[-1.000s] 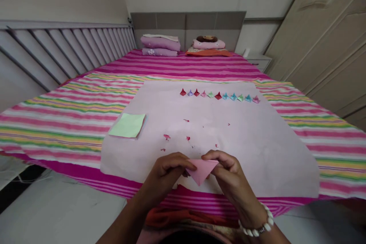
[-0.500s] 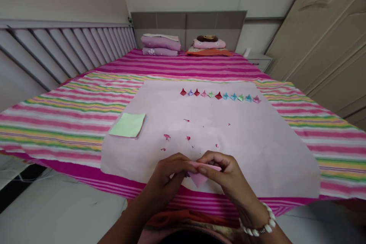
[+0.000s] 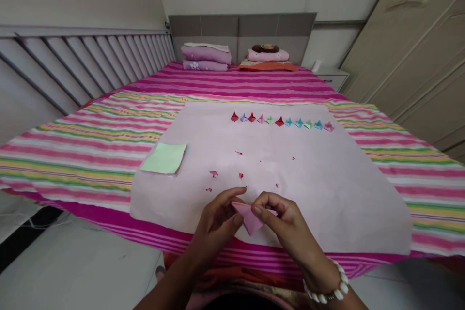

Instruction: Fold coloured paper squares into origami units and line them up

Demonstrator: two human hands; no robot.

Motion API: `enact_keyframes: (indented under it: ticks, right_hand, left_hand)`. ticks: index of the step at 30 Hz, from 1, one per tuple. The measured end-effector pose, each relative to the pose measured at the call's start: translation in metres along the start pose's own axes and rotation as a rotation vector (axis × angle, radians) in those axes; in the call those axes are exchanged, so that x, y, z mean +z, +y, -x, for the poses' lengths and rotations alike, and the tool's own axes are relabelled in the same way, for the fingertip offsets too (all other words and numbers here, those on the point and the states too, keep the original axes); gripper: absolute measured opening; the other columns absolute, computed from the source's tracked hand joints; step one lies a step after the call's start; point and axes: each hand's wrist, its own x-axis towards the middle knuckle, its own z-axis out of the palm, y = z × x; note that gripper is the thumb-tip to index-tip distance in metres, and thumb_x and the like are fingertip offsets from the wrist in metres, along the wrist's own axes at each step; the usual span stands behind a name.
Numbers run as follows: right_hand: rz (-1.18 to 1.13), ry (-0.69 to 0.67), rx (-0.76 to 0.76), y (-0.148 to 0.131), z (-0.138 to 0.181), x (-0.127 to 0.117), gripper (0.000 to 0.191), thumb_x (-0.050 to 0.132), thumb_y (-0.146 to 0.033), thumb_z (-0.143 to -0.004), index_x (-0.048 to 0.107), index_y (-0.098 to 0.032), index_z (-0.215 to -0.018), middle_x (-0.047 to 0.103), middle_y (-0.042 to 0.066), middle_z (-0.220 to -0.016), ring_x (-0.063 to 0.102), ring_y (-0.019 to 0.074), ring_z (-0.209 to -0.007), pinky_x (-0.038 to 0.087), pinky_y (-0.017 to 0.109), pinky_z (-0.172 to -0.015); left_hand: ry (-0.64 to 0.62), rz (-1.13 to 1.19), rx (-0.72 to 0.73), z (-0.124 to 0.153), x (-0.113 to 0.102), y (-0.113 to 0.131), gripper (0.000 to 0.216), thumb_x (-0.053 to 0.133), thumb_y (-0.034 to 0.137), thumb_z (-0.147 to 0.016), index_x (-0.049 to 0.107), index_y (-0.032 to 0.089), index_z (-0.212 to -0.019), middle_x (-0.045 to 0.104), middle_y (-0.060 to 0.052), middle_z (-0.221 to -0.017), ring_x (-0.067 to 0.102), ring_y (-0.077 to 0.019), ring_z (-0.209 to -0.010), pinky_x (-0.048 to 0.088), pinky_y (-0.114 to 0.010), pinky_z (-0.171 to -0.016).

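Observation:
A folded pink sheet of paper (image 3: 250, 218), triangular with its point down, is held above the near edge of the white sheet. My right hand (image 3: 281, 215) pinches it between thumb and fingers at its upper right. Around its left corner my left hand (image 3: 220, 220) has its thumb and index finger spread apart, the thumb close to the paper's left edge. Whether that thumb touches the paper I cannot tell. Small red paper scraps (image 3: 213, 174) lie beyond my hands. Farther off stands a row of several small folded paper shapes (image 3: 279, 121) in red, pink, purple, green and blue.
A stack of square coloured paper (image 3: 165, 159), green on top, lies left on the white sheet (image 3: 327, 193). Beneath is a striped bed cover (image 3: 83, 150). Folded bedding (image 3: 206, 54) sits by the headboard (image 3: 218, 26). A rail (image 3: 90, 58) runs along the left.
My left hand has loosened from the paper's left side, its index finger lifting away from the thumb. The right hand keeps its pinch. The view has shifted slightly.

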Motion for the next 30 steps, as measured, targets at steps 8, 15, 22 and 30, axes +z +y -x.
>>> enact_keyframes:
  ticks: [8, 15, 22, 30]
  right_hand:
    - [0.041, 0.003, -0.028, 0.002, -0.001, 0.007, 0.024, 0.060, -0.036, -0.084, 0.058, -0.018, -0.067, 0.051, -0.002, -0.062, 0.046, 0.0128, -0.060, 0.037, 0.025, -0.057]
    - [0.037, 0.037, -0.007, 0.004, -0.002, 0.011, 0.028, 0.061, -0.039, -0.082, 0.055, -0.019, -0.064, 0.046, -0.003, -0.060, 0.041, 0.0122, -0.057, 0.035, 0.025, -0.055]
    - [0.009, 0.077, 0.016, 0.007, -0.004, 0.016, 0.030, 0.064, -0.043, -0.079, 0.056, -0.019, -0.062, 0.048, -0.003, -0.059, 0.042, 0.0121, -0.055, 0.036, 0.025, -0.055]
    - [-0.066, 0.228, 0.053, 0.024, -0.006, 0.011, 0.026, 0.067, -0.041, -0.077, 0.062, -0.018, -0.067, 0.060, 0.000, -0.062, 0.051, 0.0148, -0.059, 0.042, 0.027, -0.059]
  left_hand:
    - [0.171, -0.049, -0.181, -0.006, 0.010, -0.005, 0.019, 0.074, 0.032, -0.070, 0.065, 0.015, -0.070, 0.061, 0.001, -0.062, 0.052, -0.0113, -0.060, 0.042, -0.023, -0.058]
    - [0.274, -0.015, -0.191, -0.006, 0.012, -0.005, 0.031, 0.070, 0.036, -0.072, 0.054, 0.015, -0.056, 0.047, 0.005, -0.053, 0.040, -0.0083, -0.053, 0.034, -0.021, -0.053]
    - [0.322, 0.110, -0.297, -0.011, 0.011, -0.011, 0.040, 0.060, 0.046, -0.080, 0.056, 0.015, -0.056, 0.047, 0.004, -0.050, 0.041, -0.0088, -0.051, 0.034, -0.022, -0.052]
    - [0.189, 0.044, -0.292, -0.016, 0.010, -0.019, 0.032, 0.077, 0.043, -0.063, 0.062, 0.014, -0.065, 0.057, 0.003, -0.056, 0.051, -0.0093, -0.053, 0.041, -0.021, -0.054]
